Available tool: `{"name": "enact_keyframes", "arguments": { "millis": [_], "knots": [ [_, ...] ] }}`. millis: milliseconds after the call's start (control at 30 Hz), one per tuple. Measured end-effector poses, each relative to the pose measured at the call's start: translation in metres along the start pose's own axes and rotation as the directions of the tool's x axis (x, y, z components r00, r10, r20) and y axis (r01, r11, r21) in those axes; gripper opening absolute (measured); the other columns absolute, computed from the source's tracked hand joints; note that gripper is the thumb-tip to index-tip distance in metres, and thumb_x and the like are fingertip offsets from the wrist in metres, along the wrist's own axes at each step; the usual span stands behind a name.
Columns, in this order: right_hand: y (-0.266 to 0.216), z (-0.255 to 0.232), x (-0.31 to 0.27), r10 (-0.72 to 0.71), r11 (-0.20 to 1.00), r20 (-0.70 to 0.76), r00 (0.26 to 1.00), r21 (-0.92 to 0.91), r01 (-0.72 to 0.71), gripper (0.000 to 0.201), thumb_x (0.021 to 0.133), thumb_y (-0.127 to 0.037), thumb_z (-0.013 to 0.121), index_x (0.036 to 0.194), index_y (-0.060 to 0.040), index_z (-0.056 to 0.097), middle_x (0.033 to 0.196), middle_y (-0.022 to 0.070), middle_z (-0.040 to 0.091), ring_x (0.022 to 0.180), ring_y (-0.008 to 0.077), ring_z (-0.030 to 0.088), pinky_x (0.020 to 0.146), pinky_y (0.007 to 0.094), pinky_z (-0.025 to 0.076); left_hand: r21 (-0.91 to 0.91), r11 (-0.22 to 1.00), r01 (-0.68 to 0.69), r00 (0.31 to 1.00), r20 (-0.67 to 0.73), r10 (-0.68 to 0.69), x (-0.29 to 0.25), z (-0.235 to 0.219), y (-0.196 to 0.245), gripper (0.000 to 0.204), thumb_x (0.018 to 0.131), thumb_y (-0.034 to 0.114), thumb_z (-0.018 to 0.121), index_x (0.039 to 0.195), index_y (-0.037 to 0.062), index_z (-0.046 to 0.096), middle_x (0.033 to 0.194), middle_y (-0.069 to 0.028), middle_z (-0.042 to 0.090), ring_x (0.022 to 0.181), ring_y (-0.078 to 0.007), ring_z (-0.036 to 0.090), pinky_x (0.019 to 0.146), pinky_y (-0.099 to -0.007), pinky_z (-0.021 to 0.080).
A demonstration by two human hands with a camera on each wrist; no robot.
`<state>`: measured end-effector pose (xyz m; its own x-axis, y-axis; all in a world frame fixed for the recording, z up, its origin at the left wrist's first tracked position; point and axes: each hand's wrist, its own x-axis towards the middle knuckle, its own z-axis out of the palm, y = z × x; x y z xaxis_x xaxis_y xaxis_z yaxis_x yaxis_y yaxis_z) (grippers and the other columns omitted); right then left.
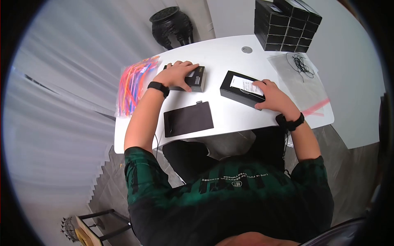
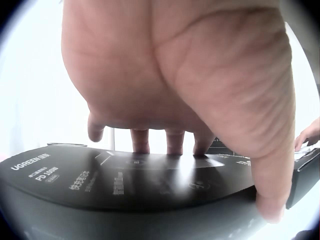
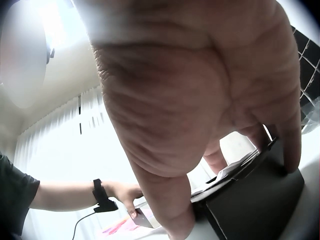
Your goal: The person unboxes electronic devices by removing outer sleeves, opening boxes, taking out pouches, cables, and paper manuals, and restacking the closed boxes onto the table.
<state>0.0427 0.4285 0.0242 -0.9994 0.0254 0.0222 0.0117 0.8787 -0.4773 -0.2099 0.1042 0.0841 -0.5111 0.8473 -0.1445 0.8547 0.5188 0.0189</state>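
Observation:
At the white table (image 1: 230,117), my left hand (image 1: 179,74) arches over a black UGREEN box (image 1: 198,78). In the left wrist view its fingertips (image 2: 172,149) press on the printed lid (image 2: 125,180), and the thumb is against the near edge. My right hand (image 1: 271,96) grips a second black box (image 1: 238,91), with the thumb at the near corner and the fingers over the far edge. A white leaflet (image 1: 245,85) lies on that box. In the right wrist view the same box (image 3: 255,200) shows below the palm.
A flat black sleeve (image 1: 188,119) lies near the front edge, between my arms. A bag of coloured strips (image 1: 133,84) is at the left, with stacked black boxes (image 1: 287,24) at the back right. A clear bag with a black cord (image 1: 301,67) is at the right. A black vase (image 1: 172,26) stands beyond the table.

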Motion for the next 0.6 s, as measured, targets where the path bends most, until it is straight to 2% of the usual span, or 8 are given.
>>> {"name": "enact_keyframes", "arguments": {
  "millis": [33,67,233,300,433,467,533,600],
  "knots": [
    [-0.004,-0.003,0.009,0.0,1.0,0.046,0.999,0.026,-0.001,0.088,0.066,-0.026,0.088,0.145,-0.0116,0.051,0.136,0.0268,0.055,0.126,0.0455,0.053,0.107,0.0467,0.047,-0.024,0.999,0.042,0.995,0.096,-0.04,-0.001,0.0,0.002,0.119,0.052,0.038,0.093,0.158,0.0208,0.043,0.152,-0.0098,0.049,0.14,-0.0378,0.045,0.113,-0.0583,0.034],
    [-0.003,0.0,0.019,-0.027,0.998,0.01,1.0,0.065,0.027,0.088,0.063,-0.024,0.089,0.143,-0.0111,0.052,0.129,0.0241,0.06,0.121,0.0433,0.056,0.103,0.0463,0.048,-0.028,0.999,0.028,0.996,0.09,-0.025,-0.002,0.008,-0.002,0.118,0.054,0.044,0.092,0.158,0.0209,0.043,0.152,-0.0087,0.05,0.138,-0.0369,0.046,0.111,-0.0599,0.035],
    [-0.017,-0.017,0.043,-0.053,0.994,0.016,0.998,0.094,0.051,0.092,0.062,-0.017,0.089,0.145,-0.0103,0.049,0.13,0.0208,0.061,0.123,0.0385,0.057,0.108,0.0418,0.045,-0.115,0.992,0.043,0.997,0.065,-0.036,-0.004,0.035,-0.014,0.119,0.057,0.052,0.091,0.16,0.0196,0.039,0.154,-0.0091,0.049,0.142,-0.0372,0.043,0.114,-0.0611,0.032],
    [-0.027,-0.029,0.047,-0.06,0.986,0.007,0.998,0.156,0.058,0.093,0.062,-0.016,0.089,0.145,-0.0108,0.048,0.129,0.0198,0.062,0.122,0.0375,0.058,0.108,0.041,0.046,-0.115,0.993,0.037,0.998,-0.037,-0.042,-0.012,0.041,-0.017,0.126,0.057,0.055,0.091,0.162,0.0157,0.033,0.16,-0.0145,0.043,0.149,-0.0384,0.037,0.119,-0.0629,0.027],
    [-0.047,-0.048,0.065,-0.081,0.98,-0.012,0.997,0.179,0.082,0.095,0.063,-0.017,0.09,0.147,-0.0117,0.047,0.126,0.0212,0.063,0.118,0.0373,0.062,0.102,0.0405,0.049,-0.149,0.984,0.102,0.981,-0.148,-0.124,-0.041,0.047,-0.06,0.131,0.057,0.052,0.092,0.164,0.0146,0.027,0.166,-0.0189,0.033,0.153,-0.0382,0.031,0.124,-0.061,0.021],
    [-0.05,-0.05,0.074,-0.129,0.978,-0.029,0.991,0.161,0.132,0.094,0.063,-0.018,0.089,0.147,-0.0119,0.046,0.126,0.0212,0.064,0.117,0.0362,0.063,0.101,0.0398,0.049,-0.224,0.969,0.101,0.98,-0.147,-0.136,-0.052,0.052,-0.075,0.131,0.057,0.048,0.093,0.164,0.012,0.026,0.166,-0.0217,0.031,0.153,-0.039,0.031,0.124,-0.0559,0.023],
    [-0.07,-0.057,0.091,-0.136,0.974,0.004,0.991,0.183,0.133,0.093,0.064,-0.018,0.089,0.146,-0.012,0.046,0.125,0.0208,0.064,0.116,0.0359,0.063,0.1,0.0396,0.049,-0.371,0.923,0.098,0.977,-0.14,-0.16,-0.069,0.062,-0.099,0.132,0.058,0.038,0.096,0.164,0.0069,0.024,0.166,-0.0273,0.029,0.153,-0.0405,0.031,0.125,-0.0457,0.027],
    [-0.09,-0.056,0.113,-0.166,0.965,0.063,0.984,0.216,0.149,0.093,0.065,-0.019,0.087,0.148,-0.016,0.044,0.127,0.0162,0.062,0.113,0.0316,0.062,0.101,0.0372,0.048,-0.452,0.887,0.095,0.975,-0.136,-0.174,-0.078,0.067,-0.105,0.131,0.059,0.038,0.096,0.164,0.005,0.023,0.165,-0.0277,0.031,0.153,-0.0407,0.032,0.125,-0.0432,0.027]
  ]
}}
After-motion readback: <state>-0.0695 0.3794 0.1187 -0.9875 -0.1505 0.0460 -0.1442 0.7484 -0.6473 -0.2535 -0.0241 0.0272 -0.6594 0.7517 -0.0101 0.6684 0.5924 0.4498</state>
